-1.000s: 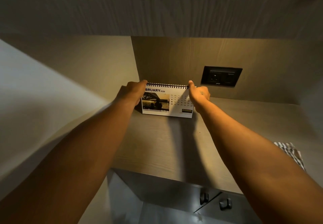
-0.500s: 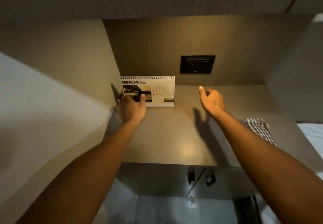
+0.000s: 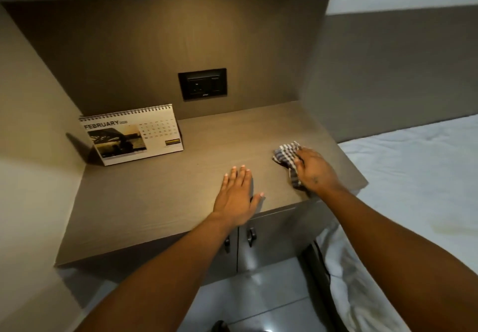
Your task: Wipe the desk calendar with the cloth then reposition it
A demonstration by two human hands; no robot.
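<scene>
A white spiral-bound desk calendar (image 3: 132, 133) showing February stands upright in the back left corner of the brown desk (image 3: 160, 189), against the left wall. Neither hand touches it. My left hand (image 3: 236, 198) lies flat on the desktop near the front edge, fingers spread, holding nothing. My right hand (image 3: 314, 172) rests on the checked grey-and-white cloth (image 3: 285, 154) at the desk's right side, its fingers closed around the cloth's near part.
A black wall socket (image 3: 203, 83) sits in the back panel. A cupboard with two dark handles (image 3: 239, 238) is under the desk. A bed with a white sheet (image 3: 413, 189) borders the desk on the right. An overhead cabinet hangs above.
Both hands let go of the calendar and drew back from it. My left hand came down flat on the desk and my right hand moved right onto the cloth.
</scene>
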